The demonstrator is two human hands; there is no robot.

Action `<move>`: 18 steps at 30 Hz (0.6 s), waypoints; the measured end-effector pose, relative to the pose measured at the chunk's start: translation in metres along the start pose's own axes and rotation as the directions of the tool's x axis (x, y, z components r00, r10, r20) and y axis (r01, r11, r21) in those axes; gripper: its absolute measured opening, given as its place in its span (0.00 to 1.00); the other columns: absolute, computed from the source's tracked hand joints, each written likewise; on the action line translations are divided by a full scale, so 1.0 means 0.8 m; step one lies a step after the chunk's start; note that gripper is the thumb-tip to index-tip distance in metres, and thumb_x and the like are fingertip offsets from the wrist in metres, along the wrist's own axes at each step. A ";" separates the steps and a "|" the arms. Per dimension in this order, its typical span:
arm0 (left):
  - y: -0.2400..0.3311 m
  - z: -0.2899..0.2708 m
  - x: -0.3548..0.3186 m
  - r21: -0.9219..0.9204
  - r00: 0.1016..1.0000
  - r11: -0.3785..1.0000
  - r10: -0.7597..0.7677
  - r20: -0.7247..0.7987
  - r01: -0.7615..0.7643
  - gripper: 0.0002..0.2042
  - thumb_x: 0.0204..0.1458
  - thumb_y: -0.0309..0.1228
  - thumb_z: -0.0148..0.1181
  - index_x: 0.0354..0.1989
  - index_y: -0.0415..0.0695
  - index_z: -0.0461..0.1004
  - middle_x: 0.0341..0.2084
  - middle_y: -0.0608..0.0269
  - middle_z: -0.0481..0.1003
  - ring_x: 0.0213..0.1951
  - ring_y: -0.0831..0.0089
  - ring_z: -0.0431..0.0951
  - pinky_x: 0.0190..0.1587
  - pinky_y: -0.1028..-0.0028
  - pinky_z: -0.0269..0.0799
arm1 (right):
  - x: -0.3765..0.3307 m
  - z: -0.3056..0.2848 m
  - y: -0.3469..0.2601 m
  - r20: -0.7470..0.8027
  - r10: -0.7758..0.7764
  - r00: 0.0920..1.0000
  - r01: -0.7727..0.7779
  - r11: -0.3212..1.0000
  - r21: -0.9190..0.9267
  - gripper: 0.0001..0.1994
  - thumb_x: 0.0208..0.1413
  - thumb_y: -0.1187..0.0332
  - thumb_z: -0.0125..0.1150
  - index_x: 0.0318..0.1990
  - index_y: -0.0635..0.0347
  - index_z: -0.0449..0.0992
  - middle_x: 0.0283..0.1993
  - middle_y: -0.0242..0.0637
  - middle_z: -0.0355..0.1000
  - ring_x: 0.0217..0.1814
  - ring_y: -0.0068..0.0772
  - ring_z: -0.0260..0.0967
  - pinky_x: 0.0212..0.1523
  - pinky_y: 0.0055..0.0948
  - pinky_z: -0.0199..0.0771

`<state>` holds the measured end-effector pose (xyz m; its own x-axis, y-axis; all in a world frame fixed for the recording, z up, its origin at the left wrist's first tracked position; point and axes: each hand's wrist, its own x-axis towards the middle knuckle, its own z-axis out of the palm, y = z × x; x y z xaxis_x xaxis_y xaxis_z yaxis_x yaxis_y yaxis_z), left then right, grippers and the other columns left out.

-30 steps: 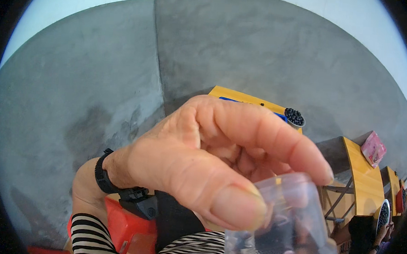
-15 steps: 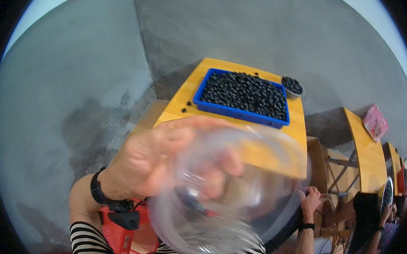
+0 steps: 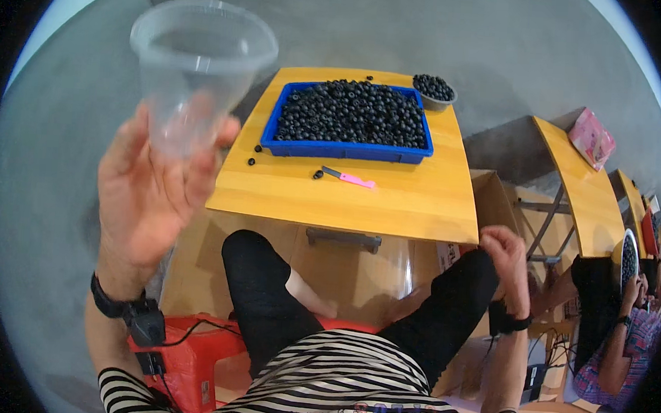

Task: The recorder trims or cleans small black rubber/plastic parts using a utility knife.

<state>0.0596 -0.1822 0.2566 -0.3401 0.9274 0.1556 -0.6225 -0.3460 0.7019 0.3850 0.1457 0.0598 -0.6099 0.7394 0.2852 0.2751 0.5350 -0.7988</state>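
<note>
My left hand (image 3: 156,190) is raised at the left, its fingers wrapped round the lower part of a clear plastic cup (image 3: 204,50). The cup stands upright with its wide rim up and looks empty. At my right knee rests my right hand (image 3: 509,257), fingers loosely bent and apart, holding nothing. Beyond the cup, a blue tray (image 3: 341,152) heaped with small black round fruits (image 3: 350,114) sits on the yellow table (image 3: 345,213). In front of the tray lies a small knife (image 3: 351,178) with a pink handle.
A grey bowl (image 3: 438,104) of the same black fruits stands at the table's far right corner. Several loose fruits (image 3: 318,174) lie nearby. A red stool (image 3: 195,356) is beside me. At right, another person holds a bowl (image 3: 628,259) near a second table (image 3: 571,182).
My left hand has carried the cup up and to the left, turning it upright. The tabletop and the knife show now. My right hand stays by the knee.
</note>
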 end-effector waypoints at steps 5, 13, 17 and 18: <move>0.005 0.009 0.105 0.180 0.988 0.984 -0.033 0.152 0.005 0.29 0.56 0.39 0.50 0.58 0.31 0.50 0.53 0.38 0.60 0.51 0.60 0.70 0.53 0.70 0.70 | 0.052 -0.011 -0.071 -0.024 0.019 1.000 -0.015 0.986 0.169 0.10 0.55 0.68 0.55 0.35 0.69 0.75 0.26 0.34 0.72 0.29 0.21 0.68 0.32 0.21 0.68; -0.001 -0.005 0.313 0.469 0.990 0.883 -0.047 0.130 -0.020 0.26 0.56 0.32 0.51 0.59 0.31 0.52 0.53 0.39 0.60 0.53 0.60 0.66 0.54 0.72 0.69 | 0.167 -0.065 0.062 -0.079 0.087 0.993 -0.083 0.995 0.062 0.14 0.54 0.65 0.56 0.38 0.70 0.75 0.29 0.36 0.74 0.31 0.25 0.70 0.32 0.23 0.69; -0.020 -0.028 0.421 0.636 0.995 0.765 0.071 0.069 -0.099 0.20 0.52 0.33 0.58 0.48 0.30 0.65 0.46 0.43 0.64 0.47 0.60 0.71 0.49 0.73 0.73 | 0.183 -0.046 0.106 -0.238 0.149 0.960 -0.192 0.966 -0.172 0.12 0.52 0.67 0.55 0.36 0.70 0.75 0.28 0.39 0.73 0.31 0.29 0.70 0.34 0.27 0.69; -0.026 -0.032 0.443 0.674 0.997 0.734 0.071 0.034 -0.076 0.18 0.51 0.32 0.59 0.45 0.31 0.67 0.45 0.45 0.65 0.46 0.60 0.72 0.48 0.74 0.74 | 0.186 -0.033 0.092 -0.238 0.188 0.953 -0.213 0.973 -0.084 0.12 0.52 0.67 0.56 0.36 0.70 0.75 0.27 0.39 0.73 0.30 0.29 0.69 0.33 0.27 0.69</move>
<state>-0.0662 0.1502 0.2798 -0.3592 0.9047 0.2291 0.0440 -0.2288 0.9725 0.3345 0.3060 0.0574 -0.3526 0.9025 0.2473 0.4603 0.3973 -0.7939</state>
